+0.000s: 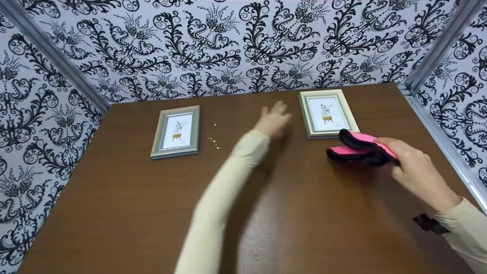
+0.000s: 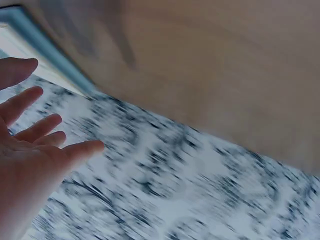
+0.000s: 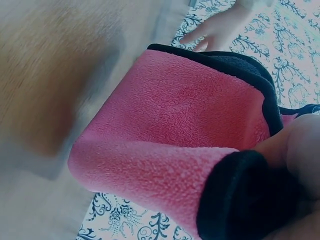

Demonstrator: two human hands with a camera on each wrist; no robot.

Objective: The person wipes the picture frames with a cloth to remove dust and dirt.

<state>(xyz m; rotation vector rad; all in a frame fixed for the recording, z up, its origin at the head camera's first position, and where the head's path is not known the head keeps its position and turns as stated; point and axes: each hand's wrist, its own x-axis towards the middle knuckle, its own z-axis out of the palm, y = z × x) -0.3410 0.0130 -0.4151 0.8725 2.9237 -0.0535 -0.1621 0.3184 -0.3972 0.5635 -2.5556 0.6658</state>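
Note:
My right hand (image 1: pixel 422 175) grips a folded pink cloth with black edging (image 1: pixel 361 148) just above the table, near the lower right corner of the right picture frame (image 1: pixel 327 114). Close up in the right wrist view, the pink plush side of the cloth (image 3: pixel 180 105) bends into a fold. My left hand (image 1: pixel 273 121) reaches over the table to the left of that frame, fingers spread, holding nothing. In the left wrist view the left hand (image 2: pixel 40 135) appears palm and fingers apart, with a frame edge (image 2: pixel 55 55) behind the thumb.
A second picture frame (image 1: pixel 177 131) lies at the left of the brown table (image 1: pixel 152 213). Several small pale crumbs (image 1: pixel 214 141) lie to its right. Walls with black-and-white scroll patterns (image 1: pixel 228 45) stand behind and at both sides, with grey metal posts at the corners.

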